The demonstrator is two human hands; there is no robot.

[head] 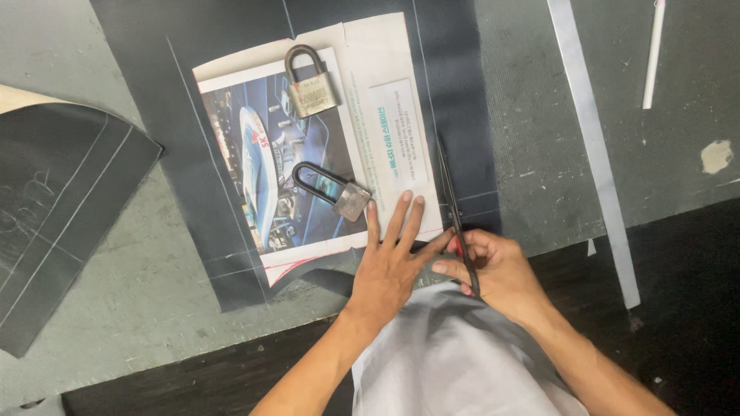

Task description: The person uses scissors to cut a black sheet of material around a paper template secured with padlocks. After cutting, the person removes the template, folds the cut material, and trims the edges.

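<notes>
Right hand [501, 270] grips scissors [455, 216]; left hand [389, 266] flat on paper [385, 131].

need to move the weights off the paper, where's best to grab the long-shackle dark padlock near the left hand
Judging by its pose, take the long-shackle dark padlock by its thin loop, coming from the upper left. The loop lies flat and free on the printed paper sheet, while the square grey body sits close to the left hand fingertips.
</notes>
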